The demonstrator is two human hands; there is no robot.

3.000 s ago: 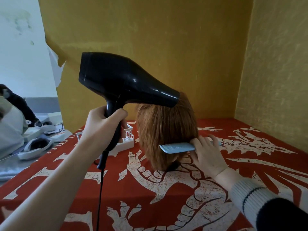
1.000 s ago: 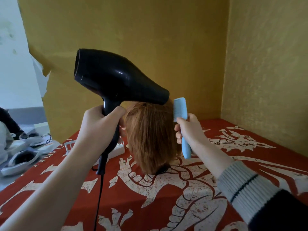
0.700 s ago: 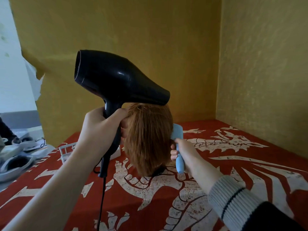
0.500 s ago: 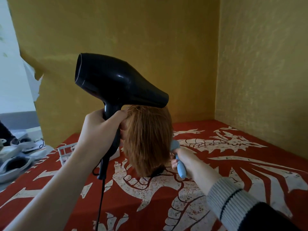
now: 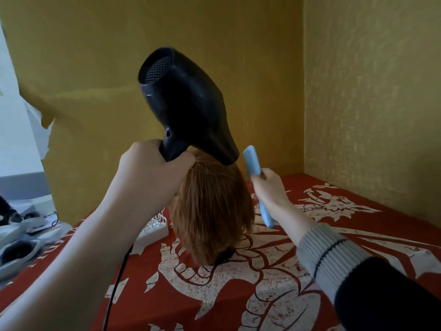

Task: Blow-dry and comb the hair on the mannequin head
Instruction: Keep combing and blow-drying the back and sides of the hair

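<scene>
The left hand point(image 5: 152, 170) is wrapped around the handle of a black hair dryer point(image 5: 186, 103), holding it above the mannequin head with the nozzle tilted down onto the crown. The right hand point(image 5: 269, 187) grips a light blue comb point(image 5: 256, 177) around its middle. The comb stands nearly upright, just beside the right side of the hair; whether its teeth touch the strands cannot be told.

The mannequin head point(image 5: 212, 211) sits between the two hands on a surface covered by a red cloth point(image 5: 238, 295) with a white dragon pattern. Its short reddish-brown hair hangs smooth and straight. The dryer's cord point(image 5: 117, 283) trails down toward the viewer. A small white rack point(image 5: 155, 223) lies just behind the left forearm. Yellow walls point(image 5: 358, 91) close in the corner.

This looks like the middle of the drying and combing, at the top of a fresh comb stroke. The next move likely calls for setting the teeth into the hair near the crown and drawing down while the air follows.

Half a second ago the comb was low, near the hair tips; now it is raised to the crown. The dryer has swung too: its rear grille now faces the viewer and the nozzle points more steeply down.
</scene>
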